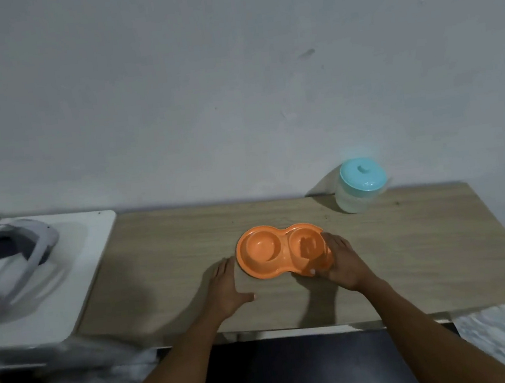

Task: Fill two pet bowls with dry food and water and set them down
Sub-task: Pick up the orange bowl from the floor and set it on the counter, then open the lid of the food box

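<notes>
On the bench (157, 249), 1 orange dish (261, 253) with 2 wells, gripped at its right end by curled fingers of right hand (344, 259); left hand (227, 284) beside it, fingers straight. Behind, 1 teal-lidded jar (359, 185).

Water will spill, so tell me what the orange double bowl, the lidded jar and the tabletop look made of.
Orange double bowl: likely moulded plastic, one even colour, soft sheen. Lidded jar: seemingly plastic, cloudy translucent body, opaque teal lid. Tabletop: wood or wood-look laminate, matt, pale grain lines.

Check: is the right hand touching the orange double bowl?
Touching. Head view: the right hand grips the right end of the orange double bowl, thumb on its rim.
</notes>
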